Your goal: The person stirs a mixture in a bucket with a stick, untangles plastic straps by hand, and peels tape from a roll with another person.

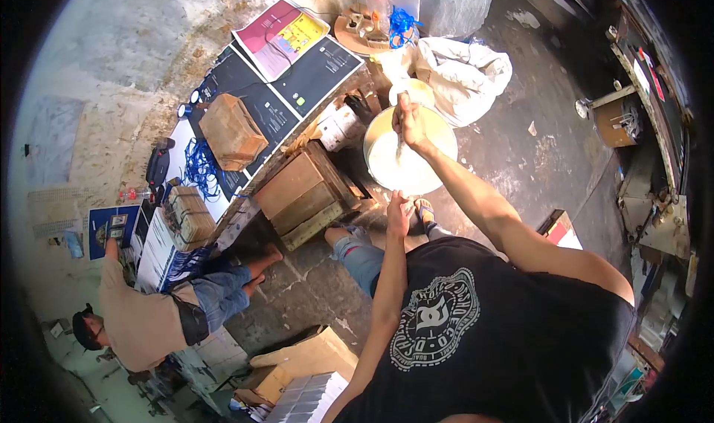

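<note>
At the far left, a co-worker [149,311] in a beige shirt and dark cap reached a hand to a dark blue panel [100,239]. Right of this, a strapped bundle [192,218], a tangle of blue strips [199,169] and a wooden block [230,134] sat on the tabletop [321,111], with a colourful printed sheet [281,40] at its far end. A wooden box [301,189] stood on the floor beside the tabletop's near side. On the floor near the middle was a round bucket [449,139] with pale contents [388,161], in front of the wearer. The two hands were apart: the right hand [411,126] was closed around a stick [402,155] above the bucket, and the left hand [401,209] was by its near rim, fingers bent; whether it gripped anything could not be told. A crumpled white sack [467,81] lay far right of the bucket, and a brown container [616,122] stood farther right.
</note>
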`<state>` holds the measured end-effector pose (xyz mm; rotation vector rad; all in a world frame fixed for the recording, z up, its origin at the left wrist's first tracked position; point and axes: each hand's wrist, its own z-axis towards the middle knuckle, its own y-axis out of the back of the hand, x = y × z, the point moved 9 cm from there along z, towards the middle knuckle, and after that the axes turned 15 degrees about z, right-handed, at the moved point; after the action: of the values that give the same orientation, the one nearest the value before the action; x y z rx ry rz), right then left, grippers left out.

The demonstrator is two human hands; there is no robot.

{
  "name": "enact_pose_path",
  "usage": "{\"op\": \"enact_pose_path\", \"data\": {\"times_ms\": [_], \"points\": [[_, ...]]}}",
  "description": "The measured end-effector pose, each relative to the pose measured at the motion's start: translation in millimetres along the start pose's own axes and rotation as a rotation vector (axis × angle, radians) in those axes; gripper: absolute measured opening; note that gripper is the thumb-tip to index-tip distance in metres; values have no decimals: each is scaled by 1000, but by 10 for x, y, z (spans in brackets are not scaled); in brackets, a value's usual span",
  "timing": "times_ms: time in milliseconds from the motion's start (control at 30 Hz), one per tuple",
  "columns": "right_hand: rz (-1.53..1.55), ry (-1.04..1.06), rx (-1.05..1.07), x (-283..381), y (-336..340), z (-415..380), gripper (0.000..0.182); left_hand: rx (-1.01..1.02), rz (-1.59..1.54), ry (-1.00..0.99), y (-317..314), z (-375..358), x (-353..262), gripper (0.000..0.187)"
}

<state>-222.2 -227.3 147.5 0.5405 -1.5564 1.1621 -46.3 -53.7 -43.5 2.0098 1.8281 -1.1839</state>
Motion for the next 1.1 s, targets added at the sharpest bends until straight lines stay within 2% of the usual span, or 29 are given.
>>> {"op": "enact_pose_path", "data": {"times_ms": [167, 267, 433, 633, 733, 833, 933, 1067, 1100], "points": [[58, 186, 94, 299, -232, -117, 74, -27, -68, -3, 24, 47, 86, 88], [82, 190, 142, 469, -306, -218, 74, -8, -46, -18, -18, 42, 0, 87], [102, 212, 151, 1355, -501, -289, 68, -33, -88, -14, -23, 1, 7, 89], [121, 158, 106, 1263, -420, -300, 69, -29, -75, -2, -21, -4, -2, 90], [158, 155, 34, 835, -350, -288, 70, -33, -50, -17, -14, -28, -41, 89], [130, 253, 132, 334, -176, -282, 71, -24, -65, 13, -19, -25, -26, 87], [58, 297, 227, 535, -196, -293, 71, -32, -89, -28, 5, -52, -31, 83], [91, 108, 222, 540, -191, -403, 66, -20, 4, 9, -15, 11, -17, 83], [32, 236, 245, 837, -314, -417, 65, 7, -2, 6, -29, -11, -66, 84]]}}
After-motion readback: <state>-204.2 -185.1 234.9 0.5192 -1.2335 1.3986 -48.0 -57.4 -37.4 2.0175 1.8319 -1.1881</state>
